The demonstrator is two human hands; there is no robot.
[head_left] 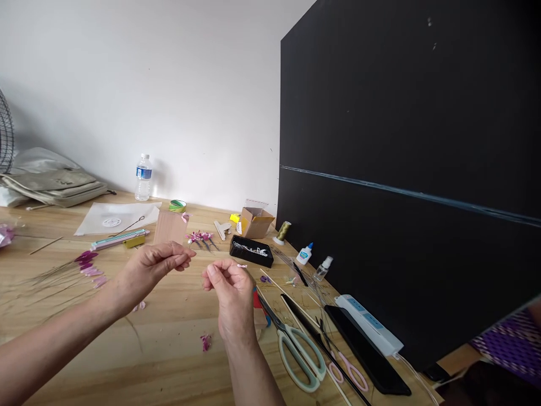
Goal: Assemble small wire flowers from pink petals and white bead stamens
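Here we are mid-job, both hands up over the table at the centre of our clock. The left hand (pixel 167 264) has its fingertips drawn together in a tight pinch; whether a fine strand runs from them, we can't tell. The right hand (pixel 232 287) is narrow too, thumb against forefinger, the other fingers curled, and by the knuckles pokes a pink bit (pixel 242 265), apparently held there.

So, the score? At twelve o'clock, just beyond the hands, lie pink sprigs (pixel 200 237) with dark stems: those look made up, so we'd count them done. Over at nine, the petals (pixel 87 256) lie in a loose row, wires trailing; we'd judge them unassembled, work left over. The pink bit looks in between, unfinished by our reckoning.

Supplies all round: tray (pixel 251 251) at two, white bits inside; spool (pixel 283 231) past it; glue (pixel 304 254) upright at three, scissors (pixel 296 349) at four. One purple scrap (pixel 205 341) sits alone at six!
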